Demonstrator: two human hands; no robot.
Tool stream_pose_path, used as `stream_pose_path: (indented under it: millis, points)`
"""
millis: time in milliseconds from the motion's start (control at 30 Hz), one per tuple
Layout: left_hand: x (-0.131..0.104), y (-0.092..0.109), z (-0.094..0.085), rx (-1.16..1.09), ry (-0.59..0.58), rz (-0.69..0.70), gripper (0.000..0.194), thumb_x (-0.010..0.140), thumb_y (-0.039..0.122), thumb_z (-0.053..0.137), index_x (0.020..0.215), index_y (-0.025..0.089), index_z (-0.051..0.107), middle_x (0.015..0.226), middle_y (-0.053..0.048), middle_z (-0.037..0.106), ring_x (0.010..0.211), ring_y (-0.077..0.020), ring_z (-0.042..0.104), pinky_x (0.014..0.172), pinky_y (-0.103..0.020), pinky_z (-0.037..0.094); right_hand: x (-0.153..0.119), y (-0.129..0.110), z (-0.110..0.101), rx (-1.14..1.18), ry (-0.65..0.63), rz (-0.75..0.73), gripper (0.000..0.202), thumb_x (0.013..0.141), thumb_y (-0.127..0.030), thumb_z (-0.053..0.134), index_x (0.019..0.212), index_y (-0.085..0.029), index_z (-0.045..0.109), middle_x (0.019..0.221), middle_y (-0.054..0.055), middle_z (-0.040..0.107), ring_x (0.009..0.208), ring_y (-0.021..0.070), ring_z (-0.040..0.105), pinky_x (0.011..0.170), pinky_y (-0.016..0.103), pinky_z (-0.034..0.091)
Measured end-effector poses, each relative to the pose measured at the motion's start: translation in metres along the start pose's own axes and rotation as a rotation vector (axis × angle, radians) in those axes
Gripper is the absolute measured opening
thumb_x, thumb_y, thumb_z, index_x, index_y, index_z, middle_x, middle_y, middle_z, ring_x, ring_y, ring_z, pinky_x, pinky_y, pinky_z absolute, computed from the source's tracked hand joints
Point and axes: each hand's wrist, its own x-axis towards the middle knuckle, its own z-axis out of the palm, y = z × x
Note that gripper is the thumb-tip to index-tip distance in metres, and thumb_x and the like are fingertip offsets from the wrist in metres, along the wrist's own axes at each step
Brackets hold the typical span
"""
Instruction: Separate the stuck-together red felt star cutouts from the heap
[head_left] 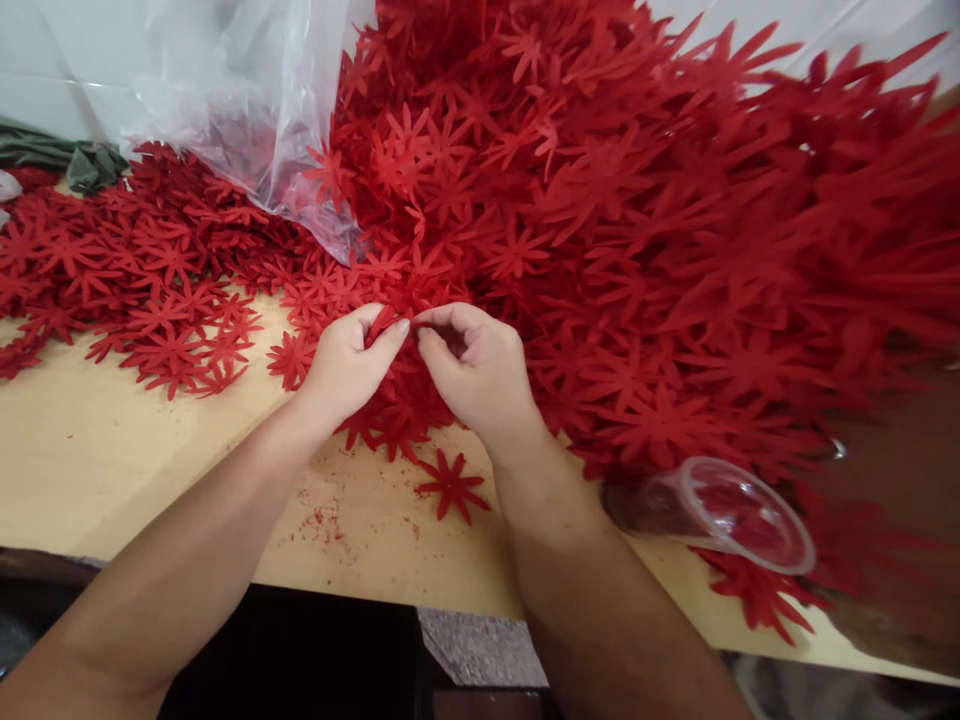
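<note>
Near the middle of the view, my left hand (pixel 352 358) and my right hand (pixel 474 368) meet fingertip to fingertip over the front of a big heap of red flower-shaped petal pieces (pixel 517 200). Thumb and finger of my left hand pinch a small red petal piece (pixel 384 322), largely covered by the fingers. My right thumb and forefinger are pinched close at its other end, touching a bit of red. A single red flower piece (pixel 453 487) lies flat on the wooden table (pixel 187 470) just below my hands.
A clear plastic bag (pixel 247 90) hangs over the heap at the back. A second, lower pile of red flower pieces (pixel 165 270) spreads left, beside dark green cloth (pixel 94 165). A transparent plastic cup (pixel 720 510) lies tipped on its side at the right. Red crumbs dot the table's front.
</note>
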Motion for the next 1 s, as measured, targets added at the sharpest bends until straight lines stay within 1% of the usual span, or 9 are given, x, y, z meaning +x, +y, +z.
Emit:
stream_pose_path:
  millis: [133, 267, 333, 500, 633, 733, 833, 900, 1000]
  points:
    - [0.0, -0.001, 0.0, -0.024, -0.006, 0.005, 0.018, 0.082, 0.024, 0.05, 0.066, 0.017, 0.048, 0.064, 0.004, 0.046, 0.062, -0.0079, 0.039, 0.063, -0.024, 0.035, 0.001, -0.002, -0.003, 0.034, -0.002, 0.018, 0.013, 0.075, -0.018, 0.052, 0.073, -0.017, 0.064, 0.063, 0.001, 0.063, 0.053, 0.0104, 0.052, 0.052, 0.025, 0.043]
    - [0.0, 0.001, -0.001, -0.025, -0.019, 0.0, 0.02, 0.083, 0.024, 0.048, 0.064, 0.017, 0.047, 0.062, 0.004, 0.044, 0.061, -0.0078, 0.038, 0.063, -0.023, 0.035, 0.002, 0.0, -0.004, 0.022, -0.017, 0.039, 0.017, 0.07, -0.011, 0.049, 0.073, -0.018, 0.065, 0.064, -0.001, 0.064, 0.047, 0.0079, 0.047, 0.048, 0.024, 0.04]
    - [0.001, 0.001, -0.001, -0.027, -0.022, 0.008, 0.02, 0.082, 0.023, 0.049, 0.063, 0.017, 0.047, 0.061, 0.004, 0.044, 0.06, -0.0078, 0.038, 0.063, -0.023, 0.036, 0.002, 0.001, -0.004, 0.013, -0.017, 0.034, 0.016, 0.07, -0.011, 0.05, 0.073, -0.018, 0.064, 0.066, 0.0, 0.065, 0.048, 0.0083, 0.048, 0.048, 0.024, 0.04]
    - [0.003, -0.002, -0.001, -0.017, -0.029, 0.026, 0.016, 0.08, 0.021, 0.05, 0.064, 0.017, 0.05, 0.062, 0.003, 0.048, 0.061, -0.0084, 0.042, 0.063, -0.023, 0.037, 0.001, 0.0, -0.003, 0.008, -0.02, -0.042, 0.005, 0.074, -0.022, 0.058, 0.074, -0.019, 0.061, 0.072, 0.002, 0.064, 0.061, 0.0114, 0.056, 0.059, 0.028, 0.047]
    - [0.004, -0.003, -0.002, -0.006, -0.042, 0.054, 0.012, 0.078, 0.022, 0.051, 0.068, 0.016, 0.053, 0.066, 0.003, 0.053, 0.065, -0.0088, 0.046, 0.067, -0.024, 0.04, 0.0, -0.001, -0.004, -0.002, -0.016, -0.078, 0.017, 0.075, -0.036, 0.063, 0.077, -0.02, 0.059, 0.076, 0.003, 0.064, 0.067, 0.0128, 0.058, 0.066, 0.03, 0.05]
    - [0.003, -0.003, -0.003, 0.045, -0.031, 0.06, 0.012, 0.077, 0.02, 0.052, 0.065, 0.016, 0.051, 0.062, 0.004, 0.05, 0.062, -0.0083, 0.043, 0.064, -0.024, 0.038, 0.001, 0.0, -0.004, 0.006, -0.009, -0.077, 0.021, 0.074, -0.039, 0.066, 0.076, -0.02, 0.059, 0.078, 0.004, 0.064, 0.071, 0.0141, 0.059, 0.07, 0.031, 0.05]
    - [0.003, -0.001, -0.003, 0.023, -0.028, 0.063, 0.012, 0.077, 0.02, 0.053, 0.065, 0.017, 0.051, 0.063, 0.003, 0.05, 0.061, -0.0082, 0.043, 0.063, -0.023, 0.038, 0.002, 0.003, -0.004, 0.121, -0.036, -0.043, 0.02, 0.071, -0.038, 0.068, 0.078, -0.02, 0.06, 0.078, 0.003, 0.066, 0.07, 0.0138, 0.06, 0.069, 0.031, 0.051]
    - [0.002, 0.001, -0.002, -0.033, -0.042, 0.062, 0.015, 0.079, 0.025, 0.053, 0.066, 0.017, 0.051, 0.064, 0.003, 0.051, 0.062, -0.0083, 0.044, 0.064, -0.023, 0.039, 0.004, 0.005, -0.005, 0.197, -0.049, -0.019, 0.02, 0.071, -0.038, 0.068, 0.077, -0.02, 0.061, 0.076, 0.001, 0.066, 0.068, 0.0132, 0.06, 0.066, 0.03, 0.051]
    - [0.0, 0.004, 0.001, -0.049, -0.088, 0.047, 0.02, 0.079, 0.035, 0.056, 0.07, 0.018, 0.051, 0.065, 0.003, 0.051, 0.062, -0.0084, 0.044, 0.064, -0.023, 0.039, 0.008, 0.008, -0.007, 0.232, -0.045, 0.007, 0.024, 0.072, -0.042, 0.067, 0.068, -0.02, 0.059, 0.065, -0.001, 0.062, 0.063, 0.0122, 0.058, 0.061, 0.028, 0.05]
